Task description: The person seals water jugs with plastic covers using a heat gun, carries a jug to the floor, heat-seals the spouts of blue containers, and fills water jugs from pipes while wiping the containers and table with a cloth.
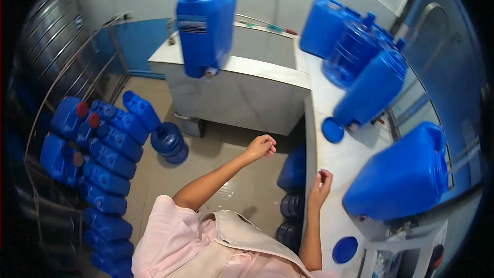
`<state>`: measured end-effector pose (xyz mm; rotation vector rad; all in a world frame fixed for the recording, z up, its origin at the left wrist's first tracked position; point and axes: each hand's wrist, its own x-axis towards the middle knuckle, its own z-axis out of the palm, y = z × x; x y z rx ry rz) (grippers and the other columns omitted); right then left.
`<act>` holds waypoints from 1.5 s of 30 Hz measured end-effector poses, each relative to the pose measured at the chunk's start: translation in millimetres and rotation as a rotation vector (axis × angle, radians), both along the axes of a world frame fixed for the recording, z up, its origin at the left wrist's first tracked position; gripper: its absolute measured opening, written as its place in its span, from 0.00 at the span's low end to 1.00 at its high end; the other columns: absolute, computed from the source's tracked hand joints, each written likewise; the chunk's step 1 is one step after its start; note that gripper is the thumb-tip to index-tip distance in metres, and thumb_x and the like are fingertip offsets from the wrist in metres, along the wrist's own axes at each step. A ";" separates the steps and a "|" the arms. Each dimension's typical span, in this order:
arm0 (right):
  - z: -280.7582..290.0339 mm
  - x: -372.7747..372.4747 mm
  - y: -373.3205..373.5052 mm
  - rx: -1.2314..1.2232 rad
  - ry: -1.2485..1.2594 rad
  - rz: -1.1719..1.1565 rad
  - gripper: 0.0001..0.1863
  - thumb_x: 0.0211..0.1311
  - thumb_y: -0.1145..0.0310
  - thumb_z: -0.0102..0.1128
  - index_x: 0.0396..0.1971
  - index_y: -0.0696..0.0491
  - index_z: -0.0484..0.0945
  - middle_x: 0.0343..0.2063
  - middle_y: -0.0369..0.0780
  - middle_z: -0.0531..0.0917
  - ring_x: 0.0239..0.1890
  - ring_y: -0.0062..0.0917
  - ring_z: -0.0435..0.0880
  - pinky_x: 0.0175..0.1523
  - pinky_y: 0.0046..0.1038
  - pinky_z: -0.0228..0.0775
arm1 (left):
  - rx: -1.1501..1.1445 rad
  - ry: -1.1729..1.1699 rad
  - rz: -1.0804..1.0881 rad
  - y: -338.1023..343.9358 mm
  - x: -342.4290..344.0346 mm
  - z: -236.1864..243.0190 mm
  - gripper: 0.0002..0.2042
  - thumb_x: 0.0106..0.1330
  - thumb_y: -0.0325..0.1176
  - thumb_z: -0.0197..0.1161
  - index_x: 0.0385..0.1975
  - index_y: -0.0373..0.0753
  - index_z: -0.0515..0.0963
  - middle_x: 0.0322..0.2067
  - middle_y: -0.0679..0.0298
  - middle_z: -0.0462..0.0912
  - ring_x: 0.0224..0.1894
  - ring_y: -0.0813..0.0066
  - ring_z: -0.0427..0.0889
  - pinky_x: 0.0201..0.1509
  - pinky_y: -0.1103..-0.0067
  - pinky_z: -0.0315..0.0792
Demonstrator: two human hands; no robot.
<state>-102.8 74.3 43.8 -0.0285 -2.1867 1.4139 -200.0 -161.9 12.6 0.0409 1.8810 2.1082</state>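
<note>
My left hand is in midair over the floor, its loosely bent fingers apart and empty. My right hand hovers beside the white counter's inner edge, fingers curled but apart, with nothing visible in it. Right of it a blue container with a spout stands on the counter. Farther along, a blue jerrycan has a loose blue lid beside it. Another lid lies nearer me. A tall blue container stands on the ledge ahead.
Rows of blue jerrycans and a round jug stand on the floor at left, near a steel tank. More jugs sit beneath the counter. At back right stand a jerrycan and a round jug. A white-framed unit is at lower right.
</note>
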 end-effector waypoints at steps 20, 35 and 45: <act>-72.6 -0.1 -221.5 -0.053 -0.737 0.749 0.09 0.60 0.74 0.48 0.39 0.59 0.73 0.33 0.37 0.78 0.36 0.19 0.75 0.42 0.19 0.67 | 0.022 0.048 0.213 -197.2 111.2 -72.9 0.07 0.65 0.33 0.48 0.34 0.38 0.72 0.26 0.65 0.76 0.26 0.79 0.76 0.30 0.82 0.73; -101.6 34.7 -520.5 0.201 -0.842 1.483 0.11 0.61 0.72 0.47 0.41 0.60 0.72 0.33 0.37 0.78 0.34 0.18 0.75 0.41 0.20 0.67 | 0.061 -0.355 1.267 -498.4 401.5 -122.9 0.09 0.66 0.35 0.48 0.38 0.38 0.70 0.30 0.60 0.78 0.29 0.75 0.78 0.32 0.79 0.74; -133.8 -31.6 -702.7 0.117 -0.836 1.457 0.08 0.58 0.74 0.51 0.37 0.61 0.72 0.29 0.37 0.78 0.32 0.19 0.76 0.38 0.21 0.68 | 0.129 -0.408 1.244 -664.6 368.0 -122.9 0.09 0.65 0.31 0.46 0.38 0.35 0.69 0.31 0.58 0.78 0.32 0.74 0.78 0.37 0.78 0.74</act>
